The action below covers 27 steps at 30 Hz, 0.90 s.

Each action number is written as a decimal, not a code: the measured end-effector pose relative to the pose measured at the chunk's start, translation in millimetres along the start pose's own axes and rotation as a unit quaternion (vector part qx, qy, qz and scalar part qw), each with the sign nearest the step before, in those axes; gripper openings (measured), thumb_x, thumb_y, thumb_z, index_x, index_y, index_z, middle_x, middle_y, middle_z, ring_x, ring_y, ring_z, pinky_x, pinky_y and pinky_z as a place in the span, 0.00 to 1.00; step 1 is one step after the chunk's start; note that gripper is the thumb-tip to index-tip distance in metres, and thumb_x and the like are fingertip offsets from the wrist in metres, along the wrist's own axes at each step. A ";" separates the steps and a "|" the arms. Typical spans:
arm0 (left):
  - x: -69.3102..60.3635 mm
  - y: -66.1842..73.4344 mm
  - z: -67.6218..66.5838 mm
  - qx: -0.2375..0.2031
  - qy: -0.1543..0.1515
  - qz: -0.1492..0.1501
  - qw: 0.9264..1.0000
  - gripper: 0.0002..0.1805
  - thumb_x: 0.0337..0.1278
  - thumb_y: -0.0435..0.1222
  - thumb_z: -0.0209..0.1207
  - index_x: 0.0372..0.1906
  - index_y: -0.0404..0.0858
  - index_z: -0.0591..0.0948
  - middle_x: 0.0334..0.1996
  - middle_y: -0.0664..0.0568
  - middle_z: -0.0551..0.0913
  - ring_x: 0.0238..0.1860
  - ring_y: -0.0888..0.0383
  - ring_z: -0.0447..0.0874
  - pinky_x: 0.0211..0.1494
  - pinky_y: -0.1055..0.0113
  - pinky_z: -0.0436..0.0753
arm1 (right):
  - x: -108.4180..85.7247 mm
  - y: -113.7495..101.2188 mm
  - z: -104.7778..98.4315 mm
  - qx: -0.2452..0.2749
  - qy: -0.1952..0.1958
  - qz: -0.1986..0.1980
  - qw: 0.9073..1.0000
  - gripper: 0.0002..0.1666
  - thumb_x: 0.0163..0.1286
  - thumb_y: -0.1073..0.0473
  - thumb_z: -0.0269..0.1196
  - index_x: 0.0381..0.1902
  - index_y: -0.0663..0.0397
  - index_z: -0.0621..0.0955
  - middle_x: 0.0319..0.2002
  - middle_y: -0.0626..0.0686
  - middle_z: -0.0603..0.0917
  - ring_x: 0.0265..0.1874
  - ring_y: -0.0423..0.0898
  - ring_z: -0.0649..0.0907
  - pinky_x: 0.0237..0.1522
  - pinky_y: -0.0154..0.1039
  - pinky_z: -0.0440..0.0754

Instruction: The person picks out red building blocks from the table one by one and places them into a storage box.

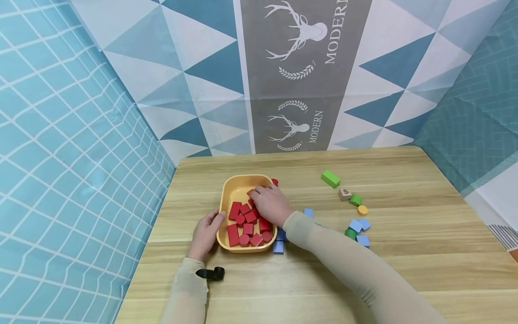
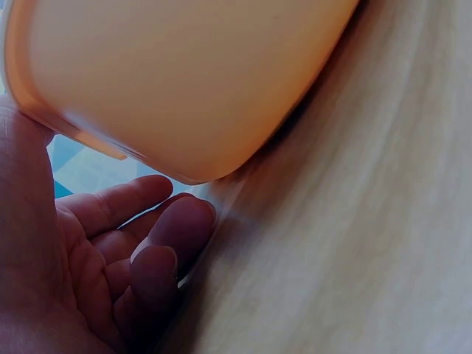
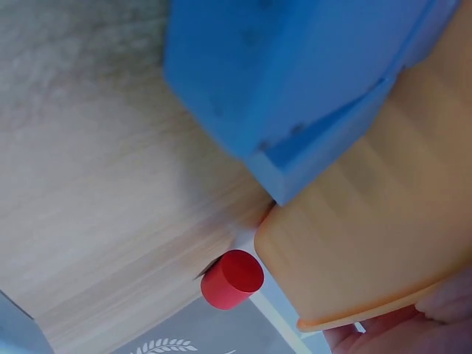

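A yellow-orange plastic tray [image 1: 247, 250] holds several red blocks [image 1: 233, 235], among them cubes, cylinders and rectangular pieces. My left hand [image 1: 207, 231] is at the tray's left side, its thumb on the rim. In the left wrist view, the other fingers [image 2: 158, 276] lie loosely bent below the tray, with a gap between. My right hand [image 1: 270, 203] reaches over the right side, fingertips down among red blocks at the tray's far right. A red block [image 1: 251, 192] shows beside those fingertips; whether they pinch one is hidden. A red cylinder [image 3: 232, 279] is outside the tray, near its far right corner.
Blue blocks [image 1: 278, 247] lie against the tray's right side, partly under my right forearm. Farther right are a green rectangular block [image 1: 331, 178], a lettered wooden cube [image 1: 345, 194], a green piece [image 1: 355, 200], a yellow disc [image 1: 362, 210] and light blue blocks [image 1: 363, 241].
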<state>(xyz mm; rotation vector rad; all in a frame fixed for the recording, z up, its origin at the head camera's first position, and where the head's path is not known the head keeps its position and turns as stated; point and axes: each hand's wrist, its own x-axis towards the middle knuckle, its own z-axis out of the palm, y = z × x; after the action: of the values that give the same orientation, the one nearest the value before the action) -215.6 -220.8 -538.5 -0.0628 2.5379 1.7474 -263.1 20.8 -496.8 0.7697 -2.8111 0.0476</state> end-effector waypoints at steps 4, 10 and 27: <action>-0.6 -0.3 0.2 -0.001 0.003 0.004 1.000 0.29 0.80 0.52 0.57 0.71 0.37 0.80 0.62 0.38 0.87 0.59 0.49 0.87 0.55 0.72 0.84 | 0.5 -0.6 -0.6 0.007 0.000 -0.001 1.000 0.16 0.85 0.54 0.57 0.60 0.42 0.88 0.56 0.48 0.90 0.58 0.48 0.87 0.65 0.47 0.81; -0.6 -0.2 1.0 -0.001 0.005 0.008 1.000 0.29 0.81 0.52 0.56 0.71 0.37 0.80 0.62 0.37 0.87 0.58 0.51 0.88 0.54 0.72 0.86 | -0.7 3.5 -5.0 0.080 0.041 0.011 0.996 0.12 0.82 0.53 0.62 0.55 0.47 0.88 0.53 0.50 0.90 0.56 0.51 0.85 0.64 0.49 0.82; 0.3 -0.5 -0.1 -0.005 0.000 -0.008 1.000 0.31 0.79 0.54 0.58 0.74 0.38 0.78 0.68 0.39 0.84 0.67 0.46 0.84 0.66 0.59 0.85 | -1.5 75.0 -1.0 0.132 -0.136 0.099 0.977 0.30 0.87 0.59 0.47 0.82 0.55 0.68 0.81 0.61 0.69 0.78 0.62 0.71 0.81 0.57 0.68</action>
<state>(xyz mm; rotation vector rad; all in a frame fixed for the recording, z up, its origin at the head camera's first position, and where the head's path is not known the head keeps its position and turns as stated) -215.9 -221.0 -539.0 -0.0846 2.5208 1.7552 -299.5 86.3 -494.0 0.5825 -3.1773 0.3838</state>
